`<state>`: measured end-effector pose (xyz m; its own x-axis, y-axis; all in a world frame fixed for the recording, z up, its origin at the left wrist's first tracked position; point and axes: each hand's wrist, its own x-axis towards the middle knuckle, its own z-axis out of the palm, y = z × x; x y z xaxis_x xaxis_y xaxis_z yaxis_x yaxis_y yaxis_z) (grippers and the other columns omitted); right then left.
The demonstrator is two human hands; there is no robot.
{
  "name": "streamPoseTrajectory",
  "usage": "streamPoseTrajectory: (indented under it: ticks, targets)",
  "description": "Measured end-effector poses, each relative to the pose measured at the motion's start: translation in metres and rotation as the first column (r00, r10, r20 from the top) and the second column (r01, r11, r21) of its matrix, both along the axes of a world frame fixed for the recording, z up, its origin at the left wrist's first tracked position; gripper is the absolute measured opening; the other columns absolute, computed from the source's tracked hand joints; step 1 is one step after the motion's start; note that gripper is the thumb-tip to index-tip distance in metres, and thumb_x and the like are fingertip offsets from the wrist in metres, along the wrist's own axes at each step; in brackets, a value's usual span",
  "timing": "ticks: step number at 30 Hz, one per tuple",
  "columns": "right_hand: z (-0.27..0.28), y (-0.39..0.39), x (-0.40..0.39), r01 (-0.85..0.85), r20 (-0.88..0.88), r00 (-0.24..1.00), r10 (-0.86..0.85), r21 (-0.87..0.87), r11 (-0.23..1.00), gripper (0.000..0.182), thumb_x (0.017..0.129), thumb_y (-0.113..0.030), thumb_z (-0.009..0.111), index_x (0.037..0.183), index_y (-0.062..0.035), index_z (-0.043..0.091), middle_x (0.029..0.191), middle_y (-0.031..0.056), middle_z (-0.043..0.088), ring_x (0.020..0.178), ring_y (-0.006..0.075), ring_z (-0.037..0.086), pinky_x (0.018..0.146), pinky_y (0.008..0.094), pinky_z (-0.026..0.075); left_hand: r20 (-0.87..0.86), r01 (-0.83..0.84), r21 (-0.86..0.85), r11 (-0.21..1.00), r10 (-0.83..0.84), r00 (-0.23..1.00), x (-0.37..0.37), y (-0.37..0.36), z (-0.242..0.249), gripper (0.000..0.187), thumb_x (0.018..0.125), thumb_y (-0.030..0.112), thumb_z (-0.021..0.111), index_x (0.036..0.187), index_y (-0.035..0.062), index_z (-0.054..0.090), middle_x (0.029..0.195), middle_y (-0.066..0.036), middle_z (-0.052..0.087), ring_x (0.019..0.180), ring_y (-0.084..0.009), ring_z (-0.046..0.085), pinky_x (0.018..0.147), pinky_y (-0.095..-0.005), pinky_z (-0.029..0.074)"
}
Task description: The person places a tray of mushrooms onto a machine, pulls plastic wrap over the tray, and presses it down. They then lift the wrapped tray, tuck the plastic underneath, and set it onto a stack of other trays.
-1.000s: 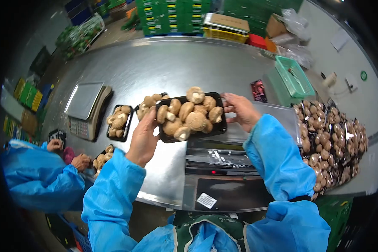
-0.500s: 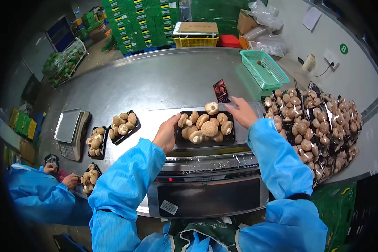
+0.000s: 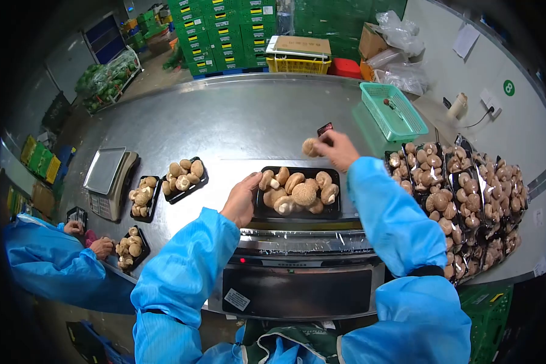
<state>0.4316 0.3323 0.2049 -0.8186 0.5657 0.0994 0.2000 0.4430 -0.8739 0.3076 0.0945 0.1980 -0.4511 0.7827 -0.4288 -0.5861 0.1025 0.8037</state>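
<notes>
A black tray (image 3: 330, 209) filled with brown mushrooms (image 3: 304, 193) rests on the wrapping machine's top plate. My left hand (image 3: 241, 201) is at the tray's left edge, its fingers close together beside a mushroom; whether it grips the rim I cannot tell. Behind the tray's right part, my right hand (image 3: 338, 150) holds a single mushroom (image 3: 310, 147) between thumb and fingers. A dark phone (image 3: 325, 128) lies just beyond that hand, mostly hidden by it.
Wrapped mushroom trays (image 3: 443, 200) are piled at the right, near a green basket (image 3: 404, 124). On the left are a scale (image 3: 106, 176), more mushroom trays (image 3: 185, 179) and a co-worker's hands (image 3: 101, 247). Green crates (image 3: 224, 36) stand behind the table.
My right hand has closed on the loose mushroom and lifted it back from the tray's rear edge. My left hand stays by the tray. The camera view has shifted slightly.
</notes>
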Motion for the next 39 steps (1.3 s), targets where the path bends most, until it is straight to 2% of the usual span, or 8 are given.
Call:
streamPoseTrajectory:
  ticks: [9, 14, 20, 25, 30, 34, 38, 39]
  targets:
    - [0.020, -0.042, 0.068, -0.187, 0.107, 0.959, 0.261, -0.451, 0.873, 0.025, 0.088, -0.021, 0.059, 0.102, -0.0018, 0.059, 0.081, 0.0016, 0.054, 0.075, 0.0094, 0.051, 0.066, 0.0241, 0.043, -0.005, 0.051, -0.003, 0.999, -0.051, 0.999, -0.004, -0.004, -0.001, 0.046, 0.096, 0.027, 0.043, 0.132, 0.0001, 0.037, 0.127, -0.012, 0.046, 0.122, -0.0217, 0.041, 0.102, -0.0358, 0.034]
    - [-0.005, -0.048, 0.065, -0.093, 0.037, 0.995, 0.089, 0.115, 0.989, 0.019, 0.086, -0.015, 0.059, 0.098, -0.0007, 0.063, 0.091, 0.0085, 0.057, 0.081, 0.0140, 0.055, 0.067, 0.0282, 0.046, -0.029, 0.055, -0.030, 0.998, -0.056, 0.998, -0.007, -0.005, -0.009, 0.050, 0.095, 0.028, 0.044, 0.136, 0.0007, 0.033, 0.131, -0.011, 0.044, 0.126, -0.0225, 0.037, 0.103, -0.0371, 0.031]
    - [0.020, -0.051, 0.128, 0.129, -0.008, 0.992, -0.129, -0.032, 0.991, 0.014, 0.083, -0.007, 0.060, 0.095, -0.0006, 0.063, 0.084, 0.0085, 0.057, 0.071, 0.0139, 0.054, 0.065, 0.0265, 0.045, -0.221, 0.033, -0.081, 0.996, -0.050, 0.974, -0.032, -0.054, -0.004, 0.049, 0.092, 0.027, 0.052, 0.133, 0.0029, 0.039, 0.125, -0.008, 0.050, 0.106, -0.0168, 0.050, 0.086, -0.0319, 0.040]
    - [0.027, -0.055, 0.196, -0.076, 0.274, 0.961, 0.033, 0.149, 0.986, 0.018, 0.080, -0.002, 0.060, 0.098, -0.0022, 0.062, 0.084, 0.0086, 0.057, 0.072, 0.0159, 0.055, 0.067, 0.0284, 0.045, -0.763, 0.040, -0.174, 0.984, -0.161, 0.627, -0.050, -0.124, -0.001, 0.033, 0.087, 0.011, 0.055, 0.118, 0.0016, 0.057, 0.102, -0.008, 0.063, 0.091, -0.0142, 0.057, 0.078, -0.0258, 0.046]
    - [0.024, -0.056, 0.200, -0.536, 0.441, 0.840, 0.316, 0.587, 0.606, 0.036, 0.072, -0.003, 0.062, 0.106, -0.0127, 0.061, 0.101, 0.0081, 0.055, 0.089, 0.0262, 0.052, 0.074, 0.0351, 0.044, -0.717, 0.255, -0.560, 0.788, -0.306, -0.627, -0.038, -0.134, 0.022, 0.038, 0.076, 0.007, 0.061, 0.110, 0.0234, 0.061, 0.100, -0.001, 0.057, 0.091, -0.0175, 0.054, 0.080, -0.0329, 0.041]
    - [0.010, -0.048, 0.185, -0.631, 0.532, 0.766, 0.362, 0.732, 0.258, 0.034, 0.075, -0.010, 0.060, 0.108, -0.0194, 0.060, 0.103, 0.0082, 0.053, 0.086, 0.0237, 0.051, 0.072, 0.0333, 0.041, -0.576, 0.244, -0.687, 0.685, -0.308, -0.757, -0.041, -0.115, 0.019, 0.037, 0.083, 0.019, 0.053, 0.117, 0.0298, 0.056, 0.097, 0.000, 0.053, 0.090, -0.0158, 0.052, 0.078, -0.0315, 0.038]
    - [-0.015, -0.056, 0.180, -0.634, 0.334, 0.743, 0.581, 0.629, 0.450, 0.020, 0.079, -0.003, 0.057, 0.097, -0.0090, 0.059, 0.104, 0.0089, 0.055, 0.083, 0.0218, 0.057, 0.066, 0.0337, 0.046, -0.687, 0.408, -0.635, 0.657, -0.237, -0.687, -0.039, -0.092, 0.009, 0.022, 0.079, 0.017, 0.057, 0.100, 0.0211, 0.061, 0.095, 0.001, 0.053, 0.088, -0.0172, 0.053, 0.076, -0.0327, 0.041]
    - [-0.016, -0.061, 0.182, -0.467, 0.112, 0.883, 0.455, 0.130, 0.874, 0.013, 0.083, -0.003, 0.054, 0.095, -0.0058, 0.057, 0.108, 0.0103, 0.056, 0.084, 0.0204, 0.059, 0.065, 0.0311, 0.047, -0.786, 0.447, -0.552, 0.704, -0.260, -0.561, -0.035, -0.089, 0.002, 0.017, 0.080, 0.015, 0.057, 0.097, 0.0171, 0.061, 0.098, 0.000, 0.056, 0.090, -0.0175, 0.054, 0.077, -0.0340, 0.043]
